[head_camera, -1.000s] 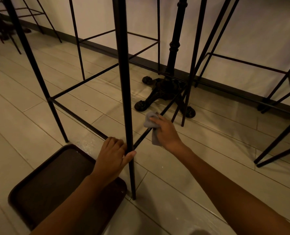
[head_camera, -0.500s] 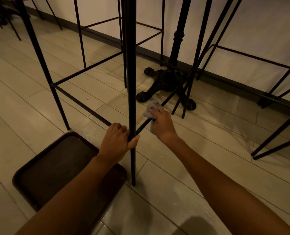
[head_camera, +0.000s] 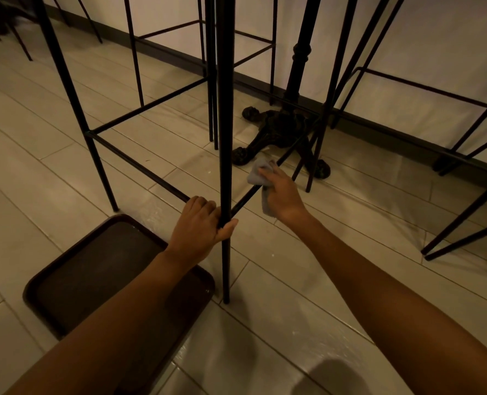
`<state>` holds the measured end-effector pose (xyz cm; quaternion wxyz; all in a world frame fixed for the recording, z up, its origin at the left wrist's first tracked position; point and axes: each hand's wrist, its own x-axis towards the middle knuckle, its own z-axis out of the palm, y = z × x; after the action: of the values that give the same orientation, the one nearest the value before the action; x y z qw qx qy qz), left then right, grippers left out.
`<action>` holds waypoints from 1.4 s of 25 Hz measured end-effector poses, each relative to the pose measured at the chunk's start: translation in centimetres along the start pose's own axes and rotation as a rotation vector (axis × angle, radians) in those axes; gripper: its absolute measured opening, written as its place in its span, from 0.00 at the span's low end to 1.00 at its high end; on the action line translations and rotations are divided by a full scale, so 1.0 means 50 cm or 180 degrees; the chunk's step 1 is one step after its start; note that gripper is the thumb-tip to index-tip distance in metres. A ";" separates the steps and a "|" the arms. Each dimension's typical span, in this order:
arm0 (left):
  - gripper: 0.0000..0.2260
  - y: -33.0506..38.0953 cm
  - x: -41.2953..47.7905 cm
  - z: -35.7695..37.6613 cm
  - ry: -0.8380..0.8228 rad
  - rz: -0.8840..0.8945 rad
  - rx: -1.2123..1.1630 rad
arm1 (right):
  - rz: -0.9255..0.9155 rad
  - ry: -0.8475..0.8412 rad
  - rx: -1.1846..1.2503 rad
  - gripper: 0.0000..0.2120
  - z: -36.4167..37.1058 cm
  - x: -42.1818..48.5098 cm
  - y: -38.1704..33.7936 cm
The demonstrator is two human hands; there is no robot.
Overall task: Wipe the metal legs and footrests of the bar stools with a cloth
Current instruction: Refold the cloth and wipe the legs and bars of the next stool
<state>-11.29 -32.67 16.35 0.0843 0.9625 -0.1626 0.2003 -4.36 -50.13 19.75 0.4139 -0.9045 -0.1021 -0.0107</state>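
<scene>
A black metal bar stool stands in front of me, its near leg point(head_camera: 225, 115) rising through the middle of the view. My left hand point(head_camera: 199, 226) grips that leg just where the footrest bars join it. My right hand point(head_camera: 282, 195) holds a grey cloth point(head_camera: 261, 173) wrapped over the right footrest bar point(head_camera: 288, 159), which runs back and to the right. The left footrest bar point(head_camera: 139, 169) runs from the near leg to the left leg point(head_camera: 74, 109). Part of the cloth hangs below my right palm.
A dark brown tray point(head_camera: 94, 269) lies on the pale tiled floor by my left forearm. A cast-iron table base point(head_camera: 279, 135) sits behind the stool against the wall. More black stools stand at the right point(head_camera: 464, 155) and behind point(head_camera: 208, 52).
My right hand has slid the cloth a little farther back along the right footrest bar. My left hand keeps its grip on the near leg. The view has shifted slightly closer.
</scene>
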 end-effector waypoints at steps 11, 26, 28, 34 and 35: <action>0.32 -0.005 -0.002 0.000 -0.0081 0.0030 -0.0100 | -0.0281 -0.0229 -0.0180 0.23 0.028 -0.038 -0.009; 0.33 -0.010 -0.007 0.000 -0.0080 0.0226 0.0032 | -0.0417 -0.0193 -0.0381 0.25 0.061 -0.053 0.011; 0.34 -0.011 -0.007 0.000 -0.0081 0.0252 0.0064 | -0.0366 -0.0330 -0.0340 0.25 0.042 -0.051 0.000; 0.35 -0.014 -0.008 0.005 -0.0087 0.0246 0.0071 | -0.0311 -0.0180 -0.0331 0.25 0.048 -0.036 0.006; 0.35 -0.015 -0.008 0.006 -0.0084 0.0239 0.0074 | -0.0324 -0.0152 -0.0311 0.25 0.056 -0.041 0.006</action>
<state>-11.28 -31.93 15.82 0.0634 0.9591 -0.1974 0.1926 -6.51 -48.58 17.43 0.3656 -0.9173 -0.1571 -0.0151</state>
